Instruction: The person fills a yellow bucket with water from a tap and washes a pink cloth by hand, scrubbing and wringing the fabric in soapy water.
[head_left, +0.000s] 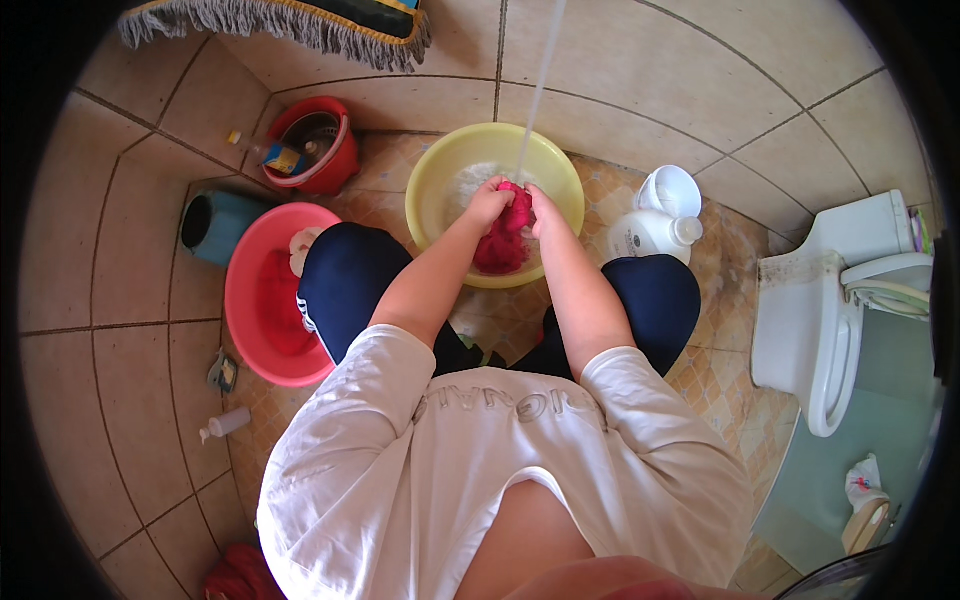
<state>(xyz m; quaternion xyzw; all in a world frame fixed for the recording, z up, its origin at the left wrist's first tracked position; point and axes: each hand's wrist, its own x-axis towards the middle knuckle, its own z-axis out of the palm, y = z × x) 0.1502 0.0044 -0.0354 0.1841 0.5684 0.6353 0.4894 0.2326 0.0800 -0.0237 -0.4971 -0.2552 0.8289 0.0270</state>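
Note:
A yellow plastic basin (424, 217) stands on the tiled floor before me, with water in it. My left hand (491, 202) and my right hand (541, 210) both grip a wet red cloth (504, 244) over the basin, one at each side of its upper end. The cloth's lower part hangs down into the basin. A thin stream of water (538, 90) falls from above between my hands, onto or just behind the cloth. Some fingers are hidden by the cloth.
Left of my knee is a pink basin (244, 300) with red cloth; behind it are a blue-grey bucket (232, 225) and a red mop bucket (349, 154). At right stand a white bottle (649, 234), a white container (671, 191) and a white toilet (795, 322).

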